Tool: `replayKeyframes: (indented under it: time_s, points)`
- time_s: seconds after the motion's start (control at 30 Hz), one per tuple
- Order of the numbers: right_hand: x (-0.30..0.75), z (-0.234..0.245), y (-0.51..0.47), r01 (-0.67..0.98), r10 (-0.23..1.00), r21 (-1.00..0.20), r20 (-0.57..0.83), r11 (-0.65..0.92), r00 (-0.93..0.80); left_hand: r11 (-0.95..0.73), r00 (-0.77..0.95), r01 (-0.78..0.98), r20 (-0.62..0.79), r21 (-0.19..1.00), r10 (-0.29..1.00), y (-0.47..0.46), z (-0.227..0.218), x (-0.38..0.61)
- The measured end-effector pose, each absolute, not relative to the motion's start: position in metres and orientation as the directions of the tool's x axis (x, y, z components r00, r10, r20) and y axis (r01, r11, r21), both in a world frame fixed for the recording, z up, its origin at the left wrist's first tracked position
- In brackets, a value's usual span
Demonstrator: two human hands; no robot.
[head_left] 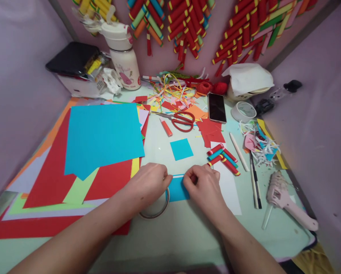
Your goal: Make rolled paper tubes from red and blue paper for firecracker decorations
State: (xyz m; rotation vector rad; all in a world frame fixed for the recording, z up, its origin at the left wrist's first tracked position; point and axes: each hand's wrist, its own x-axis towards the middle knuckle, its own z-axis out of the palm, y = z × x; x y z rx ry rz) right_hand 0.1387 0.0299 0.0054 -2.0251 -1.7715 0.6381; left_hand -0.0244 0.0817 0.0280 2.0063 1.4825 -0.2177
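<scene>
The blue paper piece [178, 192] lies on the near counter [182, 243]; fingers of left hand [152, 179] and right hand [204, 183] pinch the ends of its far-edge white strip [178, 176]. Likely light, easily creased: hold by edges.

Blue paper piece [178, 190], white strip [178, 176] near far edge, lying on pale tabletop [187, 236]
</scene>
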Motion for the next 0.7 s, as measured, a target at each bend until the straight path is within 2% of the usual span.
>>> replayKeyframes:
  time_s: [0.7]
  points:
    - [0.1368, 0.0006, 0.0336, 0.863, 0.987, -0.48, -0.041, -0.155, 0.154, -0.194, 0.341, 0.924, -0.478, 0.329, 0.81, 0.0809, 0.0305, -0.0208]
